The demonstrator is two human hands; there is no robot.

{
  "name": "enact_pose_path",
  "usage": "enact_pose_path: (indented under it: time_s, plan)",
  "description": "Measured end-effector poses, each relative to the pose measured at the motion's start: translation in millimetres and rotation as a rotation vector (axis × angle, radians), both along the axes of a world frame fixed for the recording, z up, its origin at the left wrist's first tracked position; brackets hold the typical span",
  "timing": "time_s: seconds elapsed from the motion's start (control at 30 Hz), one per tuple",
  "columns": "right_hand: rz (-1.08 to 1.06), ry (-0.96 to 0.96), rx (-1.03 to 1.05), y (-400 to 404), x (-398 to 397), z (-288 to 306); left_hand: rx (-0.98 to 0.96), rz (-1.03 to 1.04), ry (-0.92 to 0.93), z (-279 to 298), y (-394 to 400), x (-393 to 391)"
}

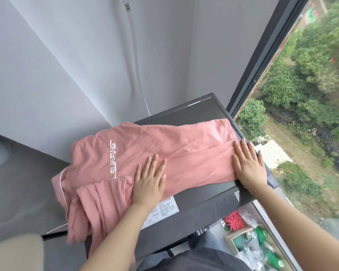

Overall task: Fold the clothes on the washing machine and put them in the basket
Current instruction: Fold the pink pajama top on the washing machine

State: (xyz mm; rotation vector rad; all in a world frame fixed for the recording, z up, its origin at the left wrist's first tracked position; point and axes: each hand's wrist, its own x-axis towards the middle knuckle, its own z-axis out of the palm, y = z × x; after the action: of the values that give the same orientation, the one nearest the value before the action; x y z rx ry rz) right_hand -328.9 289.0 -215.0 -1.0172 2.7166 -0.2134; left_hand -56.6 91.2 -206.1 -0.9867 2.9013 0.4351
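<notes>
The dark grey washing machine (200,194) fills the middle of the view, and across its top lies the pink garment (145,153), white "SURFING" lettering showing, one end spilling off the near left edge in loose folds. A fold line runs along its right half, so I'd judge the folding under way but not finished: the left part is rumpled and hanging. No basket is in sight, so that step looks wholly ahead. The left hand (149,178) presses flat on the cloth's middle, fingers straight, grip released. The right hand (250,165) lies flat on the folded right end near the machine's edge, also released, grasping nothing. Pale walls meet in the corner behind; a dark-framed window (262,71) on the right shows greenery. Below right, a box (243,233) holds green bottles (261,234).
</notes>
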Motion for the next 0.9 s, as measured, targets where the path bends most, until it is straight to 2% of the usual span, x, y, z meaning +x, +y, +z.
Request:
enact_pose_path:
  time_s: [0.07,0.13,0.2,0.27,0.33,0.43,0.47,0.53,0.63,0.73,0.8,0.9]
  plan:
    - [-0.061,0.057,-0.03,-3,7,3,0.206,0.065,0.13,10,-5,1]
    - [-0.105,0.131,-0.171,-15,27,13,0.469,0.226,0.277,35,-11,8]
    - [-0.042,0.131,-0.389,-33,65,29,0.473,0.385,0.414,60,-20,32]
    - [0.084,0.002,-0.539,-52,114,43,0.387,0.507,0.449,78,-26,69]
    - [0.195,-0.208,-0.463,-67,162,54,0.306,0.625,0.439,88,-29,104]
    - [0.298,-0.411,-0.085,-84,226,55,0.19,0.736,0.426,87,-38,155]
    - [0.314,-0.46,0.003,-86,245,53,0.221,0.791,0.392,82,-41,169]
    - [0.317,-0.532,0.071,-87,273,48,0.407,0.888,0.327,71,-45,191]
    - [0.334,-0.614,0.072,-88,296,45,0.644,0.894,0.32,59,-39,202]
    - [0.385,-0.641,0.041,-97,307,44,0.571,0.876,0.347,50,-36,195]
    - [0.24,-0.838,-0.045,-92,311,50,0.455,0.866,0.36,47,-33,190]
    - [-0.108,-1.236,-0.203,-82,308,63,0.437,0.865,0.435,45,-35,184]
